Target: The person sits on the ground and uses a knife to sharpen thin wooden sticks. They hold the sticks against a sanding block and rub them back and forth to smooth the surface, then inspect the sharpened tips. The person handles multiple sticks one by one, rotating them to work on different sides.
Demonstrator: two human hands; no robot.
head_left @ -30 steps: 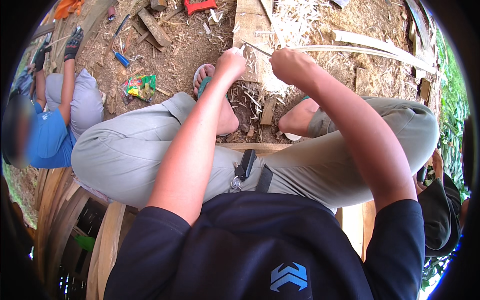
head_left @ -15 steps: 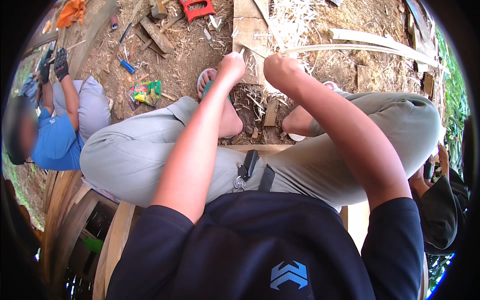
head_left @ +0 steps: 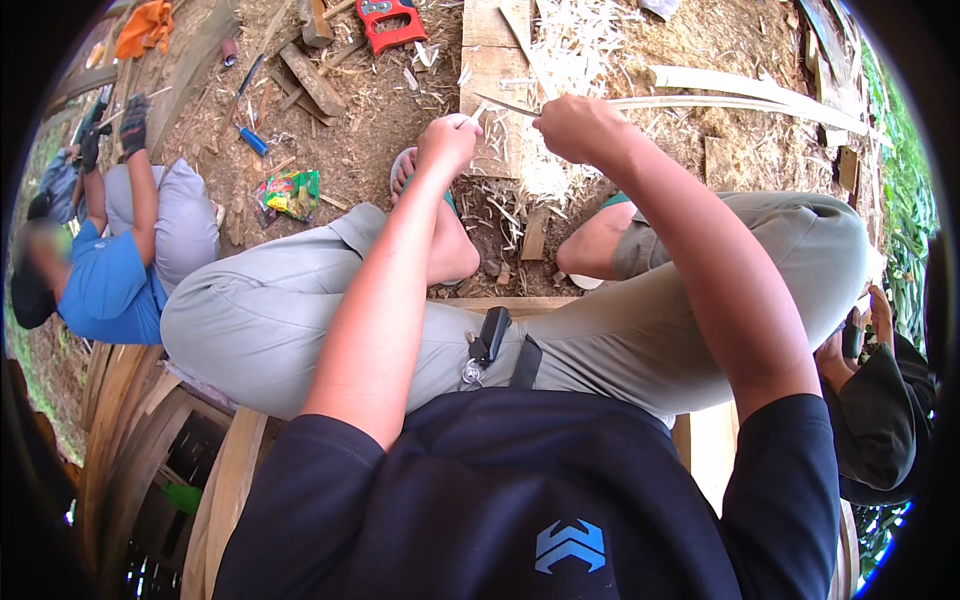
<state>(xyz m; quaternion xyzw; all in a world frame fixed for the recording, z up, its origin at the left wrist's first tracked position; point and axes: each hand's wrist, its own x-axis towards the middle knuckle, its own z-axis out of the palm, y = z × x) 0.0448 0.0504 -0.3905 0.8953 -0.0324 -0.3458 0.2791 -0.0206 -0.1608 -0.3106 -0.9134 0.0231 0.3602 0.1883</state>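
Note:
My right hand [head_left: 582, 128] is closed round a knife, its handle hidden in the fist. The knife's thin dark blade [head_left: 508, 104] points left over a wooden board [head_left: 490, 68]. My left hand [head_left: 447, 145], closed in a pinch, holds a small pale wood strip [head_left: 478, 112] whose tip shows past the fingers, just below the blade. The blade and this tip look slightly apart. A long, thin pale strip [head_left: 730, 102] runs right from behind my right hand; whether that hand also grips it I cannot tell.
Shavings [head_left: 575, 60] cover the ground around the board. Beyond my left hand lie a red-handled saw [head_left: 392, 40], wood offcuts [head_left: 312, 82], a blue-handled tool [head_left: 252, 140] and a colourful packet [head_left: 290, 192]. A person in blue [head_left: 115, 275] sits at left; another, in dark clothes [head_left: 885, 420], at right.
My left hand has moved slightly left and down. My right hand has shifted a little right, so the gap between the hands is wider and more of the blade shows.

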